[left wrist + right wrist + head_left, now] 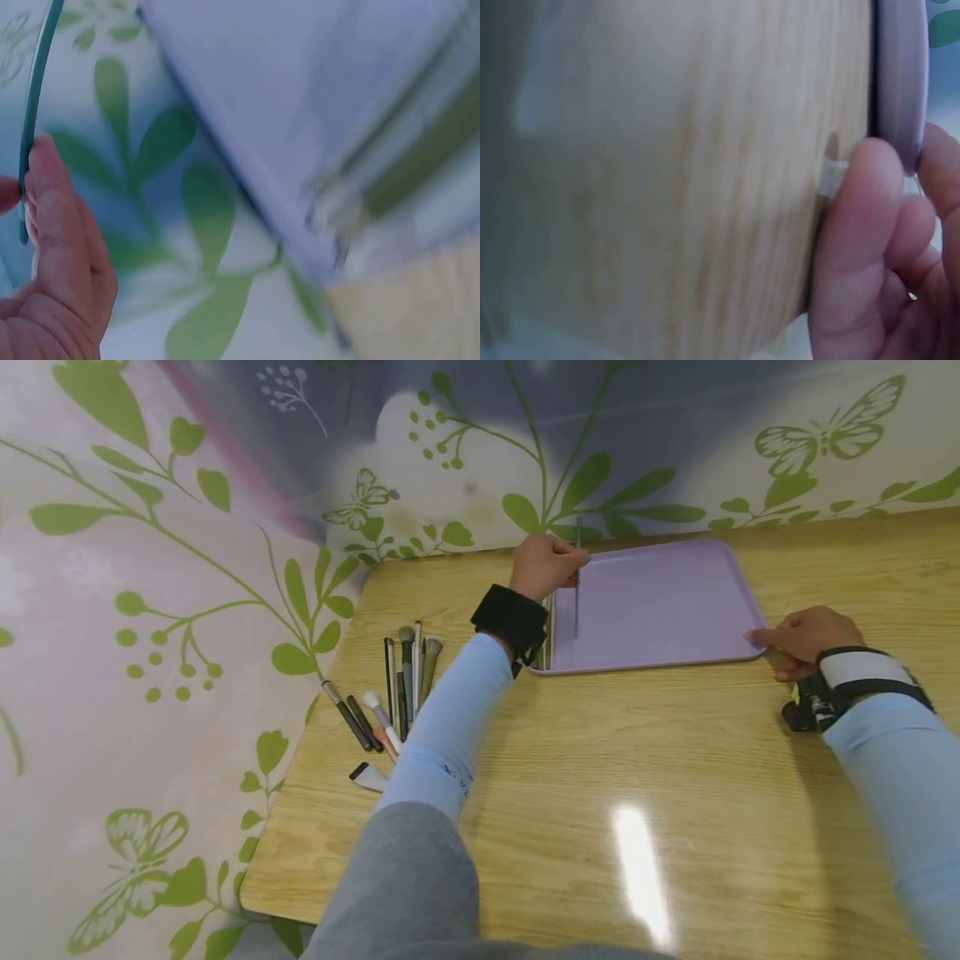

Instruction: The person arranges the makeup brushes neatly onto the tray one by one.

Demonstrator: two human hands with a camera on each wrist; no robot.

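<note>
My left hand [542, 567] is over the left end of a lilac tray [660, 602]. Between thumb and fingers it pinches a thin dark teal stick [34, 97], which points across the tray; whether it has a brush tip cannot be made out. Along the tray's left edge lie several slender sticks [548, 639], partly hidden by the wrist and blurred in the left wrist view. My right hand [813, 635] grips the tray's near right corner, thumb on the rim and fingers beneath, as the right wrist view also shows.
Several makeup brushes [407, 668] lie loosely on the wooden table [570, 793] left of my left arm, which covers some of them. A flat white brush [369, 777] lies nearest me. Behind the tray rises a wall [465, 468] with a leaf pattern.
</note>
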